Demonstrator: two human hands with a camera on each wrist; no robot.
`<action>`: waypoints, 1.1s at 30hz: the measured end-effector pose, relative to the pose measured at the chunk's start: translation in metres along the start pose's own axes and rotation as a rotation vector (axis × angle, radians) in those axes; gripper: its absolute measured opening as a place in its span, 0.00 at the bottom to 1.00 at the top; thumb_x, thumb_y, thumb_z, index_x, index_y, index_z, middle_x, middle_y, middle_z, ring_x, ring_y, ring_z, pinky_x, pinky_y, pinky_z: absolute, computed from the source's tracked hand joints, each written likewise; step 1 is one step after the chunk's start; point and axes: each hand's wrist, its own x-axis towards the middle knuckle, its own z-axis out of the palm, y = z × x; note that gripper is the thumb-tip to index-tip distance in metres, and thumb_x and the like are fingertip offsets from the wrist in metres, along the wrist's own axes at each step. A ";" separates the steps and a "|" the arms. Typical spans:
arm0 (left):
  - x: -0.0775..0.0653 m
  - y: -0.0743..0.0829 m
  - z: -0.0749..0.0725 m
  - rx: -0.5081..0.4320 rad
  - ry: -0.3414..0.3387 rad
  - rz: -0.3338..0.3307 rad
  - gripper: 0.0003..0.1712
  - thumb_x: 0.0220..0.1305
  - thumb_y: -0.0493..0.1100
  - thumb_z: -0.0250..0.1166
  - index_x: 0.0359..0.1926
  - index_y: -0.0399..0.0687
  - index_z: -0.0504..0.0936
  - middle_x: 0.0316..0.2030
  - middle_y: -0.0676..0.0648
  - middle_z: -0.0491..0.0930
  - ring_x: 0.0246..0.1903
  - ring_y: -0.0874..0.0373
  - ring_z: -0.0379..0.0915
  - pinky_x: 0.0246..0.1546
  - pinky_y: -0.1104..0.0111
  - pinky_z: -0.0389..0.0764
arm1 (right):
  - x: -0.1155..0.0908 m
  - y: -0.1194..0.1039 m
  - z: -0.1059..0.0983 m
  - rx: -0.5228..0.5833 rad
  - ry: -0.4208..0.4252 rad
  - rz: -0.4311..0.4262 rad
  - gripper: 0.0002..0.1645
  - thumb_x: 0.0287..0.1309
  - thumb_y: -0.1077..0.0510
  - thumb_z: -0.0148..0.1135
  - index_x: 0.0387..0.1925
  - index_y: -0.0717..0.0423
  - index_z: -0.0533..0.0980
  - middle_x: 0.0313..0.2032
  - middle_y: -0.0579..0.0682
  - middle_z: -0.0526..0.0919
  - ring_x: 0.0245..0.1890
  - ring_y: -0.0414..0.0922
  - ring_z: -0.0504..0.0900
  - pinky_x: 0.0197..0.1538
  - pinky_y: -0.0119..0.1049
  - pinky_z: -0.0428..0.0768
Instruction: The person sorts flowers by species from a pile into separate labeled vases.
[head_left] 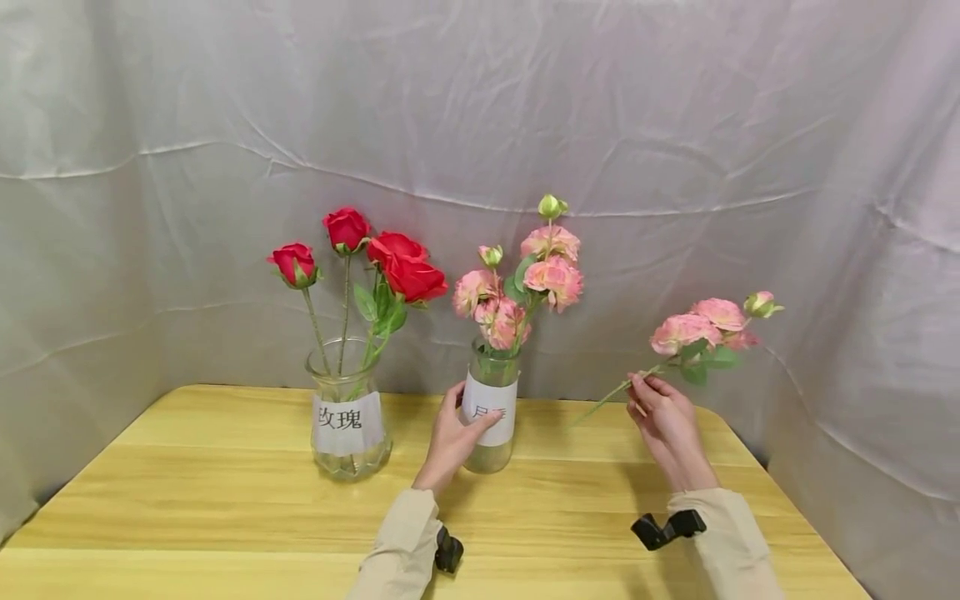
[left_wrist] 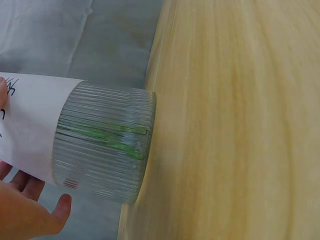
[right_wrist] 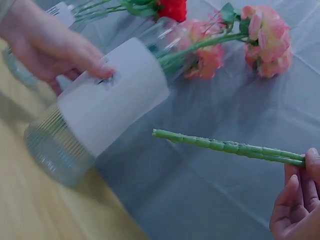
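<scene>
My left hand [head_left: 452, 437] grips a ribbed glass vase [head_left: 491, 458] by its white paper label, thumb across the front. Two pink flower sprays [head_left: 553, 279] with green buds stand in this vase, and their green stem ends [left_wrist: 115, 137] show through the glass near its base in the left wrist view. To the right, my right hand [head_left: 667, 425] pinches the stem [right_wrist: 225, 146] of another pink flower spray [head_left: 686, 333] between thumb and fingers. Its blooms lean up to the right, while the bare lower stem points left toward the vase, apart from it.
A wider glass vase [head_left: 351, 462] with a white label holds several red roses [head_left: 347, 229] left of my left hand. Both vases stand on a wooden table [head_left: 225, 500], with a grey curtain [head_left: 420, 100] hanging behind its far edge.
</scene>
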 end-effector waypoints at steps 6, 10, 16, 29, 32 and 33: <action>0.000 -0.001 -0.001 -0.003 0.007 0.011 0.42 0.54 0.45 0.73 0.65 0.37 0.65 0.61 0.35 0.67 0.61 0.40 0.62 0.61 0.47 0.62 | 0.006 -0.012 0.025 0.117 0.058 0.020 0.01 0.64 0.64 0.57 0.35 0.57 0.73 0.33 0.46 0.82 0.34 0.38 0.77 0.37 0.28 0.74; 0.000 -0.002 -0.001 -0.004 0.014 0.018 0.41 0.54 0.45 0.73 0.65 0.37 0.65 0.60 0.35 0.68 0.60 0.41 0.62 0.61 0.47 0.62 | 0.009 -0.020 0.044 0.149 0.056 -0.001 0.03 0.63 0.65 0.57 0.36 0.59 0.71 0.33 0.47 0.82 0.33 0.39 0.78 0.35 0.28 0.74; -0.001 -0.002 -0.001 -0.004 0.008 0.022 0.41 0.54 0.45 0.73 0.65 0.37 0.65 0.60 0.35 0.68 0.60 0.41 0.63 0.60 0.47 0.63 | 0.008 -0.028 0.069 0.150 0.038 -0.046 0.07 0.64 0.65 0.56 0.39 0.60 0.66 0.31 0.46 0.82 0.32 0.39 0.79 0.33 0.28 0.73; 0.000 0.000 -0.001 -0.024 -0.004 0.015 0.41 0.54 0.45 0.73 0.65 0.38 0.65 0.61 0.36 0.67 0.61 0.41 0.62 0.60 0.47 0.63 | 0.011 -0.028 0.103 0.087 0.025 -0.179 0.06 0.64 0.66 0.57 0.36 0.58 0.67 0.28 0.43 0.83 0.30 0.37 0.81 0.29 0.26 0.73; 0.000 0.000 0.000 -0.023 -0.004 0.015 0.41 0.55 0.45 0.73 0.65 0.38 0.65 0.61 0.36 0.67 0.61 0.41 0.62 0.60 0.47 0.63 | 0.013 -0.025 0.110 0.052 0.038 -0.211 0.07 0.64 0.66 0.57 0.34 0.57 0.68 0.26 0.42 0.84 0.29 0.36 0.82 0.28 0.25 0.74; 0.000 0.000 -0.001 -0.025 -0.003 0.014 0.41 0.55 0.45 0.73 0.66 0.38 0.65 0.61 0.36 0.67 0.61 0.41 0.62 0.60 0.47 0.63 | 0.014 -0.024 0.112 0.043 0.043 -0.218 0.07 0.64 0.67 0.58 0.34 0.57 0.68 0.26 0.42 0.84 0.29 0.36 0.82 0.27 0.25 0.74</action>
